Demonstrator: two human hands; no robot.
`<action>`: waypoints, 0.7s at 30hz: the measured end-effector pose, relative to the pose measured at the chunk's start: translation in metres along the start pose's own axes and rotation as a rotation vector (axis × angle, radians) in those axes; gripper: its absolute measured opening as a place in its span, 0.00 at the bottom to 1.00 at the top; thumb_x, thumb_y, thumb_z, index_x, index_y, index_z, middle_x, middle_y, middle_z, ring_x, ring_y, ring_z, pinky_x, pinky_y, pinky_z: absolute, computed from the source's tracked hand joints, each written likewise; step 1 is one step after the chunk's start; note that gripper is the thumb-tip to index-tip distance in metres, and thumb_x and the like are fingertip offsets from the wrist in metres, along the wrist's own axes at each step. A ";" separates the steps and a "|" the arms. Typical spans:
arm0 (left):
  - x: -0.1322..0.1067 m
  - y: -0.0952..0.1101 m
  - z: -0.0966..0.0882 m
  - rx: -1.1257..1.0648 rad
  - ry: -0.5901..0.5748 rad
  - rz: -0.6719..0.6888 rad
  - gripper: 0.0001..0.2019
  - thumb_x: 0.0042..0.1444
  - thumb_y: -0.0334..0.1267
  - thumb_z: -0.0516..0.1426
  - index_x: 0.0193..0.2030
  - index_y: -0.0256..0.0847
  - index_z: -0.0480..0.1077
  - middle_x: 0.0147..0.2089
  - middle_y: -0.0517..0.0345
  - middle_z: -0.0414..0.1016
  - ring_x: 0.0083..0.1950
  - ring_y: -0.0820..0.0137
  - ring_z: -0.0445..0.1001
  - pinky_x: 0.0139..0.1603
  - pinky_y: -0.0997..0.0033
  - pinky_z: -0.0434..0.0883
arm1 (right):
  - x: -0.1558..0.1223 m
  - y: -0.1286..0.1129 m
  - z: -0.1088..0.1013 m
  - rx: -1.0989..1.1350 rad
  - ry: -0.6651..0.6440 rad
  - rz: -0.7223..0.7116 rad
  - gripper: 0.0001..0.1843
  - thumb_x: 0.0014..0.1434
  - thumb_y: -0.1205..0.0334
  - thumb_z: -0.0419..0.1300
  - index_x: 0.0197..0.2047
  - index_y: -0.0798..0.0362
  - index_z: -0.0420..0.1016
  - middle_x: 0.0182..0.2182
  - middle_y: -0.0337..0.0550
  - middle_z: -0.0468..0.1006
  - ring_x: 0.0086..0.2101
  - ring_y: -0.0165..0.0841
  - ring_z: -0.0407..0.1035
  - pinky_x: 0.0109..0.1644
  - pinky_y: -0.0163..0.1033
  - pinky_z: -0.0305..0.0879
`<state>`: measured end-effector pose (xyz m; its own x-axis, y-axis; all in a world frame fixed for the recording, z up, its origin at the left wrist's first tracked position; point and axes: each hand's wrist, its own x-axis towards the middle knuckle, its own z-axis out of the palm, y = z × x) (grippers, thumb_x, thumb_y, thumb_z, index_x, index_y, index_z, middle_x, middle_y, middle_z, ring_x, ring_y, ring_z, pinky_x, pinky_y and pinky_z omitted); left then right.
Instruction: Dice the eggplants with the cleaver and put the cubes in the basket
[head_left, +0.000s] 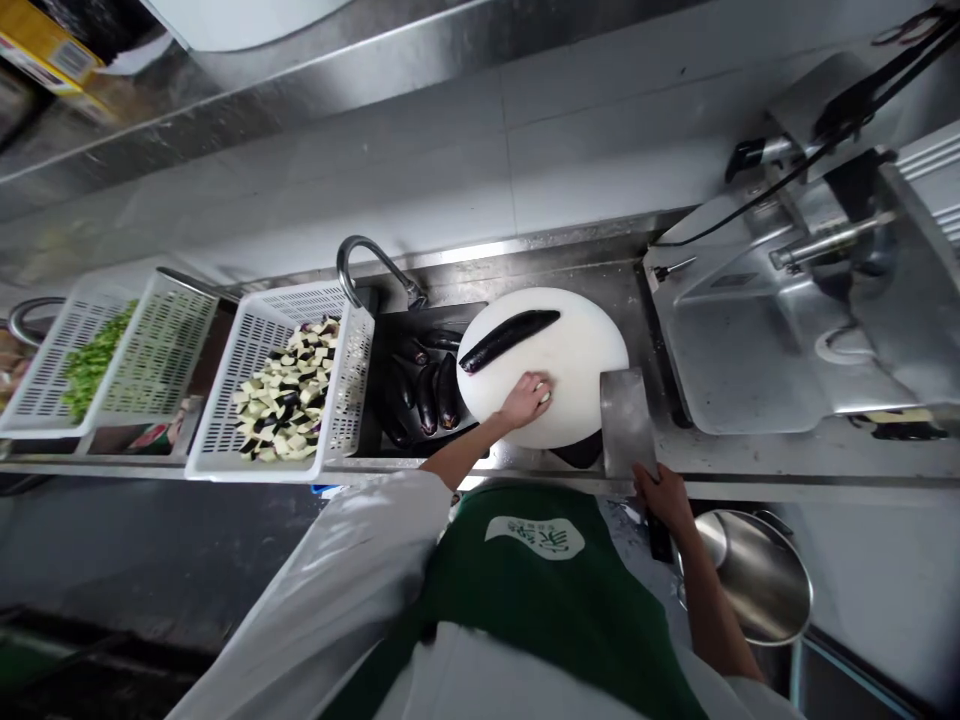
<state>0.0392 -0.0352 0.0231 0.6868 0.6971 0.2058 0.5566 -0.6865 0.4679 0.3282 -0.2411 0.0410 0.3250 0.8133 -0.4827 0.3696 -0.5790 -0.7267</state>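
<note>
Eggplant (510, 338) diagonal across white board (585, 350)

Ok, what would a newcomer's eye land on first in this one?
The round white cutting board mid-counter, with one whole eggplant lying across it. The left hand rests on its near side; the right hand grips a cleaver at its right edge.

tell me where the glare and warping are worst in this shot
Head view: wide-angle bend curves the counter edge and wall; a bright glare strip runs along the steel behind the faucet; the white cutting board is nearly blown out; the eggplants in the sink sit in deep shadow; the corners go soft.
</note>
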 end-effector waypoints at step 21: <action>-0.053 0.053 0.023 -0.147 0.661 -0.582 0.22 0.75 0.46 0.45 0.67 0.41 0.65 0.70 0.40 0.56 0.76 0.52 0.52 0.77 0.41 0.57 | 0.001 -0.081 0.118 -0.123 -0.504 -0.350 0.25 0.59 0.32 0.54 0.29 0.46 0.61 0.16 0.37 0.68 0.18 0.32 0.63 0.25 0.38 0.62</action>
<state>0.0433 -0.1132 0.0173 -0.1214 0.9349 0.3334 0.6364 -0.1844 0.7490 0.1962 -0.1862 0.0421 -0.2734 0.8657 -0.4194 0.4869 -0.2514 -0.8365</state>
